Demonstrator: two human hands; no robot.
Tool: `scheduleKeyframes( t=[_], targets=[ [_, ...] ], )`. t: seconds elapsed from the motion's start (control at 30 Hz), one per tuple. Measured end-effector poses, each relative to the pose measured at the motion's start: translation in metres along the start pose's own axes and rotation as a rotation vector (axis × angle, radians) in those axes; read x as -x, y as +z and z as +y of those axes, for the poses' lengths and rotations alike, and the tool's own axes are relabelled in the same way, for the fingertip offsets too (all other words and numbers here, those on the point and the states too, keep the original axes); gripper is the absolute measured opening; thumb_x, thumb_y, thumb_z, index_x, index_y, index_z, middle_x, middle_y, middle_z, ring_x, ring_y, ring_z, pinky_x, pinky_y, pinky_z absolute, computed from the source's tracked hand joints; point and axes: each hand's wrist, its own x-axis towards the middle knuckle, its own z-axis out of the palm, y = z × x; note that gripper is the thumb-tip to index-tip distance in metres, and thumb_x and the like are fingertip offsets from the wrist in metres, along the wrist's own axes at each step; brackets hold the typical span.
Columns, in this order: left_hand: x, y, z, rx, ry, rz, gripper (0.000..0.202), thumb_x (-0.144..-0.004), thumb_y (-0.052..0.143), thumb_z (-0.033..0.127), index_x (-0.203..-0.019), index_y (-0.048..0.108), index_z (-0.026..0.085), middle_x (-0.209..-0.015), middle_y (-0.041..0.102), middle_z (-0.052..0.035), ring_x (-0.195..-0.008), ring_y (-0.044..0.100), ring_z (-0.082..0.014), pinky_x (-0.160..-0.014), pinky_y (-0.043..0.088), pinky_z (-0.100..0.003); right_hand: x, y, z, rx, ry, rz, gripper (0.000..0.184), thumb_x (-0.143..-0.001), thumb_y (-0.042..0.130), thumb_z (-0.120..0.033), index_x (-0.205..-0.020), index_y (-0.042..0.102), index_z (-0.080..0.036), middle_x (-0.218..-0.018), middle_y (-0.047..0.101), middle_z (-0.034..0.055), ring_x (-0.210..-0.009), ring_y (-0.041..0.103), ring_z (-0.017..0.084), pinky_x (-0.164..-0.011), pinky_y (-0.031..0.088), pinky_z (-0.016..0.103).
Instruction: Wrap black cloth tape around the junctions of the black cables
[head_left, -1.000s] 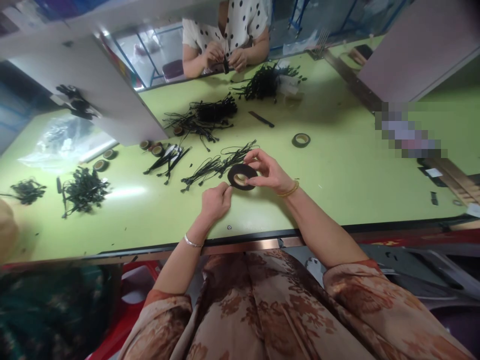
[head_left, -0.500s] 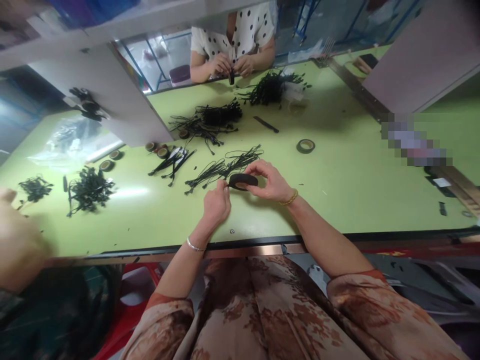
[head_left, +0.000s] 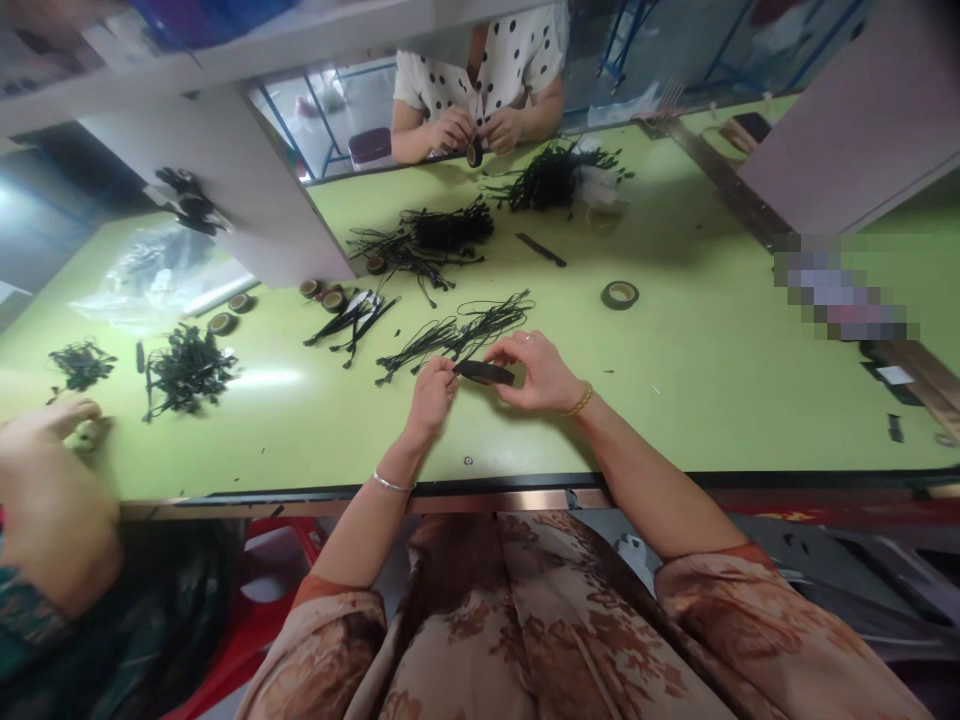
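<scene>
My right hand (head_left: 541, 372) is closed around a roll of black tape (head_left: 484, 373), which is tipped so that mostly its outer face shows. At the roll's left edge, my left hand (head_left: 433, 392) pinches the tape's dark end between thumb and fingers. Whether a cable is also within that pinch is hidden. Just beyond both hands lies a loose bundle of thin black cables (head_left: 457, 332) on the green table (head_left: 720, 400). Another tape roll (head_left: 620, 294) rests flat to the right of the bundle.
Across the table, a person in a dotted top (head_left: 480, 70) handles a small tape roll. A co-worker's hand (head_left: 56, 470) is at left. Cable piles (head_left: 187, 368), several tape rolls (head_left: 221, 323), a dark blade-like strip (head_left: 541, 249) and a white partition (head_left: 217, 190) stand about.
The tape roll has turned in my right hand, its hole now out of sight. The co-worker's hand at left has come further into view. My view has shifted slightly.
</scene>
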Motion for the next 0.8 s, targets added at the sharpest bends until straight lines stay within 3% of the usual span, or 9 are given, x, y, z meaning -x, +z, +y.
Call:
scheduleKeyframes(
  t=[0.1,0.17,0.3,0.4,0.5,0.6,0.67,0.73,0.8],
  targets=[
    [-0.002,-0.002,0.004,0.277,-0.198,-0.096,0.026,-0.078,0.062,0.035,-0.075,0.040,0.021,-0.051,0.024,0.0119,-0.038,0.015,-0.0030,-0.040,0.009,-0.019,0.000,0.003,0.000,0.112,-0.011,-0.034,0.027,-0.064,0.064,-0.023,-0.090,0.063,-0.020,-0.077,0.071,0.0023,-0.075,0.056,0.021,-0.075,0.035,0.036],
    [-0.001,-0.001,0.004,0.317,-0.186,-0.126,0.034,-0.072,0.071,0.037,-0.074,0.042,0.021,-0.050,0.026,0.0128,-0.037,0.017,-0.0020,-0.040,0.010,-0.018,0.000,0.005,0.000,0.174,-0.012,-0.041,0.026,-0.064,0.064,-0.023,-0.090,0.063,-0.020,-0.077,0.070,0.0027,-0.076,0.056,0.022,-0.075,0.034,0.037],
    [0.002,0.001,0.001,0.204,0.015,-0.083,0.038,-0.074,0.074,0.047,-0.074,0.047,0.019,-0.051,0.033,0.0106,-0.042,0.024,-0.0036,-0.042,0.017,-0.020,0.000,0.005,-0.002,0.135,0.008,-0.055,0.025,-0.069,0.069,-0.035,-0.086,0.061,-0.020,-0.078,0.070,0.0038,-0.076,0.057,0.022,-0.076,0.036,0.038],
    [0.004,0.001,0.000,0.010,0.208,-0.019,0.038,-0.079,0.069,0.051,-0.073,0.051,0.019,-0.054,0.035,0.0079,-0.047,0.027,-0.0060,-0.046,0.019,-0.023,0.000,0.002,0.000,-0.219,0.121,-0.073,0.040,-0.078,0.066,-0.056,-0.093,0.056,-0.019,-0.082,0.072,0.0053,-0.075,0.062,0.021,-0.076,0.042,0.037],
    [0.007,0.000,0.001,-0.163,0.375,0.029,0.034,-0.086,0.062,0.048,-0.072,0.051,0.019,-0.056,0.036,0.0061,-0.050,0.030,-0.0081,-0.049,0.023,-0.024,-0.001,0.001,0.002,-0.647,0.304,-0.038,0.055,-0.090,0.042,-0.071,-0.101,0.054,-0.019,-0.079,0.073,0.0063,-0.073,0.066,0.021,-0.071,0.047,0.034],
    [0.011,0.001,-0.001,-0.328,0.510,-0.002,0.025,-0.091,0.055,0.038,-0.074,0.053,0.020,-0.055,0.040,0.0054,-0.050,0.034,-0.0090,-0.050,0.028,-0.024,-0.004,0.001,0.006,-0.873,0.497,-0.056,0.078,-0.087,0.024,-0.083,-0.104,0.061,-0.016,-0.068,0.073,0.0079,-0.059,0.062,0.018,-0.055,0.043,0.029],
    [0.014,0.002,-0.003,-0.421,0.592,-0.061,0.020,-0.092,0.053,0.033,-0.077,0.056,0.019,-0.057,0.045,0.0045,-0.050,0.037,-0.0091,-0.051,0.030,-0.024,-0.005,0.001,0.010,-0.957,0.594,-0.146,0.094,-0.081,0.018,-0.089,-0.106,0.067,-0.013,-0.066,0.073,0.0092,-0.045,0.052,0.013,-0.044,0.035,0.027],
    [0.016,0.002,-0.005,-0.494,0.670,-0.120,0.019,-0.092,0.052,0.031,-0.079,0.060,0.019,-0.060,0.052,0.0030,-0.052,0.042,-0.0092,-0.052,0.032,-0.024,-0.005,-0.002,0.014,-1.037,0.635,-0.245,0.107,-0.076,0.011,-0.093,-0.108,0.071,-0.010,-0.065,0.073,0.0107,-0.038,0.043,0.011,-0.039,0.030,0.026],
    [0.015,0.002,-0.005,-0.546,0.730,-0.158,0.020,-0.093,0.051,0.031,-0.081,0.062,0.019,-0.064,0.057,0.0016,-0.054,0.046,-0.0097,-0.054,0.035,-0.024,-0.003,-0.007,0.018,-1.113,0.625,-0.312,0.117,-0.072,0.004,-0.095,-0.111,0.071,-0.008,-0.069,0.074,0.0127,-0.041,0.046,0.011,-0.039,0.031,0.025]
  ],
)
